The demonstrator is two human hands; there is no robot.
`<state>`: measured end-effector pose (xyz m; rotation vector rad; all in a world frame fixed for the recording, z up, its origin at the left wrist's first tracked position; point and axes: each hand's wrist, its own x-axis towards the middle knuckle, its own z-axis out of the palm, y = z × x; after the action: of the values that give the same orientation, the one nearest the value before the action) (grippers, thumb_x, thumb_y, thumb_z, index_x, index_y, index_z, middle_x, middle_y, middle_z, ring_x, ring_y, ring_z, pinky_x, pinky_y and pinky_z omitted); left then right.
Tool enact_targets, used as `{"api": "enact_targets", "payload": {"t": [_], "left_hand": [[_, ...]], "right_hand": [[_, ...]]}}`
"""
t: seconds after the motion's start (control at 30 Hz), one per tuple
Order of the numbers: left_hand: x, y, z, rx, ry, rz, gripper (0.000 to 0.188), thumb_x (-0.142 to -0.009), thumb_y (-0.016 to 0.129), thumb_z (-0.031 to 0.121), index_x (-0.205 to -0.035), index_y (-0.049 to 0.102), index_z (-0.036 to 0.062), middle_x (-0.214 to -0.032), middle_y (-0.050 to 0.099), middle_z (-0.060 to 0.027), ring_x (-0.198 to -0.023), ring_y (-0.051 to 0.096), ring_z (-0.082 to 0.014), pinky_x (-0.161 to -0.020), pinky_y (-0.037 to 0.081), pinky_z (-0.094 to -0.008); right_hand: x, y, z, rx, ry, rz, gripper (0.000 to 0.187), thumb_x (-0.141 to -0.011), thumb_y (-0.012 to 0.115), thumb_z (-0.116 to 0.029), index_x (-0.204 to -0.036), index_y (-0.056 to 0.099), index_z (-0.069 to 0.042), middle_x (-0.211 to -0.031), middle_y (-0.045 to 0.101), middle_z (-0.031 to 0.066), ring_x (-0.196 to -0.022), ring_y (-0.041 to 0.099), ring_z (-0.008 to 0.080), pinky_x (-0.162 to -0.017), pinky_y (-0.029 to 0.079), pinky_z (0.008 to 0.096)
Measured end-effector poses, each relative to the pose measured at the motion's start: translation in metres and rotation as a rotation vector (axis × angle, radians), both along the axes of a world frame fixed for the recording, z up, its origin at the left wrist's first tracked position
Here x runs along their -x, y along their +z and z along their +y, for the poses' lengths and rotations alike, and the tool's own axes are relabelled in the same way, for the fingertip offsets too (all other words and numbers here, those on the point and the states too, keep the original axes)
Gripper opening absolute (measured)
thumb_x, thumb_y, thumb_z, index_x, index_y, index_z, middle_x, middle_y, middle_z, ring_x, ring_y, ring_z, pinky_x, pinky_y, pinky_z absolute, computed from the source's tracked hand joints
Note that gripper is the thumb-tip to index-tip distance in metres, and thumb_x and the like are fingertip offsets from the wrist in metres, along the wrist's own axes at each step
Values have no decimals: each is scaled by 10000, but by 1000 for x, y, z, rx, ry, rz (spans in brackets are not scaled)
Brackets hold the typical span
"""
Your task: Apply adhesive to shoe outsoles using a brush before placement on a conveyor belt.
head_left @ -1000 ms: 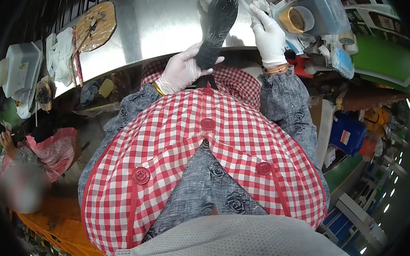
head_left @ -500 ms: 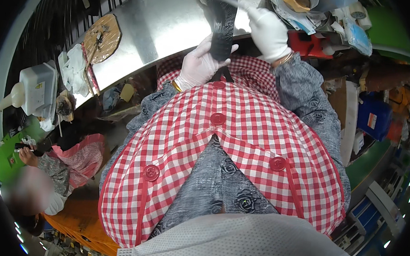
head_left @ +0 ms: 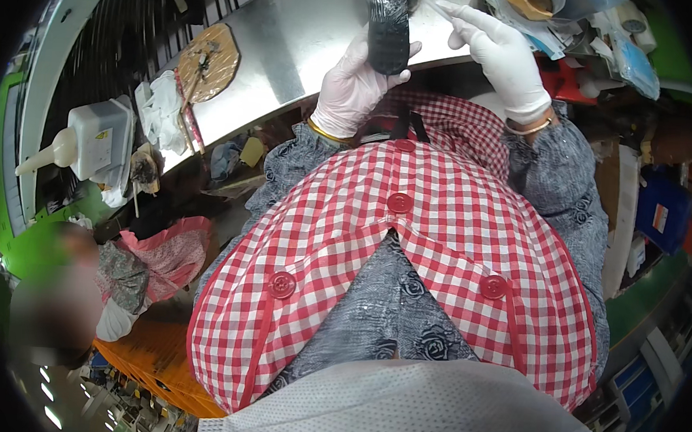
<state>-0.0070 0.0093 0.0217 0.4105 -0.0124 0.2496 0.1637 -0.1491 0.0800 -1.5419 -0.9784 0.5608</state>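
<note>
My left hand (head_left: 347,97), in a white glove, is closed round the rounded near end of a long black piece (head_left: 388,40). The piece has a shiny, wrinkled surface like film, and its far end runs out of the picture at the top. Over to the right, my gloved right hand (head_left: 507,66) pinches a thin pale brush (head_left: 430,1) between thumb and fingers. A tan tip at the brush's far end meets the upper part of the black piece, close to the picture's edge. I cannot tell whether they touch.
A curved metal worktop (head_left: 281,46) lies beyond my hands. On its left are a round brown board (head_left: 216,69), crumpled white gloves (head_left: 161,110) and a white container (head_left: 97,141). Tubs and a blue packet (head_left: 636,63) crowd the right. A co-worker's pink apron (head_left: 178,245) shows at left.
My left hand has turned the black piece, showing its smooth rounded end. My right hand has moved right and down, and its fingers have stretched out along the brush. The whole view has shifted slightly.
</note>
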Motion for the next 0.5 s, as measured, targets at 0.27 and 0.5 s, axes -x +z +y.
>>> {"api": "enact_targets", "payload": {"t": [0.27, 0.5], "left_hand": [[-1, 28, 19, -207, 130, -18, 541, -975, 496, 212, -1446, 277, 61, -1385, 427, -217, -1280, 438, -407, -998, 470, -524], [4, 38, 26, -208, 127, -66, 503, -957, 531, 204, -1400, 362, 37, -1351, 467, -218, -1264, 451, -421, -999, 469, -523]], "right_hand": [[36, 3, 6, -149, -166, -647, 344, -858, 610, -53, -1192, 642, -131, -817, 637, 106, -696, 616, 248, -634, 504, 310], [42, 28, 11, -158, -208, -501, 298, -875, 633, -97, -1168, 660, -143, -798, 640, 93, -679, 624, 213, -612, 504, 301]]}}
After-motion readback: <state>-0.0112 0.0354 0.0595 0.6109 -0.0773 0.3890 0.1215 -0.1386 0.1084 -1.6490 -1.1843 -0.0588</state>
